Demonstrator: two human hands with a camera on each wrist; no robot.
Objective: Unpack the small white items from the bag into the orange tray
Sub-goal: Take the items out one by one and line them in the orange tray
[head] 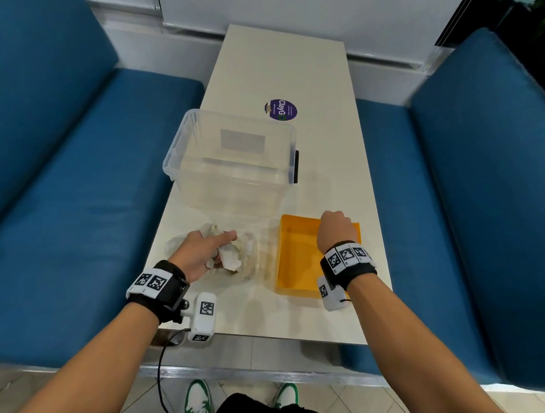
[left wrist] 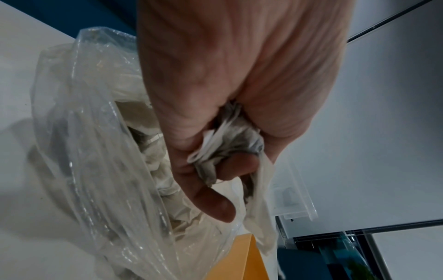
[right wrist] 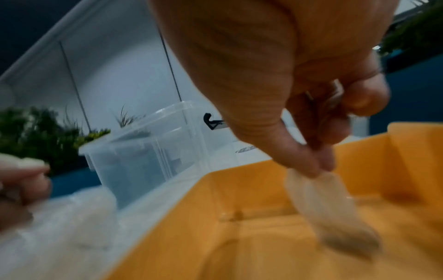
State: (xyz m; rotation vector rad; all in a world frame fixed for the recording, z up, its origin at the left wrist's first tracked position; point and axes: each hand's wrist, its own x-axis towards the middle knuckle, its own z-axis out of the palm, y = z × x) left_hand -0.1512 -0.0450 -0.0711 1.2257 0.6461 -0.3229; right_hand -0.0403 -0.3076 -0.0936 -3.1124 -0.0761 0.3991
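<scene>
A crumpled clear plastic bag (head: 242, 256) (left wrist: 100, 170) with several small white items inside lies on the table, left of the orange tray (head: 295, 262) (right wrist: 239, 236). My left hand (head: 208, 251) (left wrist: 223, 170) grips bunched white items at the bag's mouth. My right hand (head: 335, 229) (right wrist: 318, 163) hovers over the tray's far right part. Its thumb and finger pinch one small white item (right wrist: 328, 208), which hangs down into the tray. The tray's visible floor is bare.
A lidless clear plastic tub (head: 233, 157) (right wrist: 143, 151) stands just beyond the bag and tray. A round purple sticker (head: 280, 109) is on the table behind it. Blue bench seats (head: 73, 202) flank the narrow table on both sides.
</scene>
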